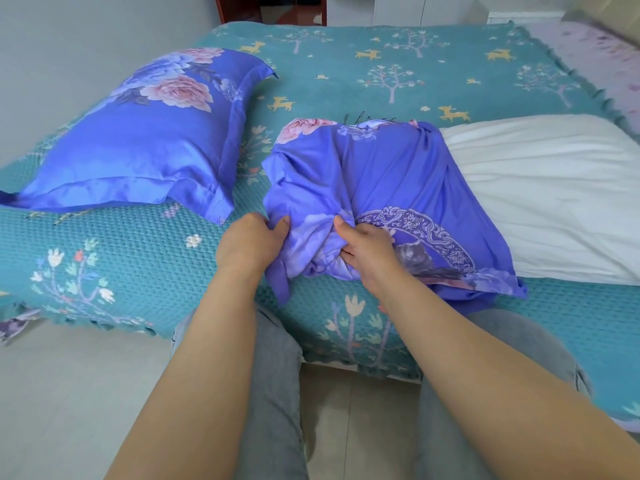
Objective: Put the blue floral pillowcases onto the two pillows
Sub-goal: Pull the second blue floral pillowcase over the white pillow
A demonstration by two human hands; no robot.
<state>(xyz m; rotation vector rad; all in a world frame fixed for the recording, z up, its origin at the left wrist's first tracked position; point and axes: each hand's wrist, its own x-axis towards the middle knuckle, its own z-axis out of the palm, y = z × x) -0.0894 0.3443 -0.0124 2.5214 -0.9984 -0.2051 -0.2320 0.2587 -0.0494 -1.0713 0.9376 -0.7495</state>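
Observation:
One pillow in its blue floral pillowcase lies on the left of the bed. A second blue floral pillowcase covers the left end of a bare white pillow, bunched in folds near the bed's front edge. My left hand grips the bunched cloth at its left side. My right hand grips a gathered fold in the middle of the case. The right part of the white pillow lies uncovered.
A teal bedspread with deer and tree prints covers the bed. My legs in grey jeans stand against the bed's front edge on a pale tiled floor. White cabinets and a doorway stand behind the bed.

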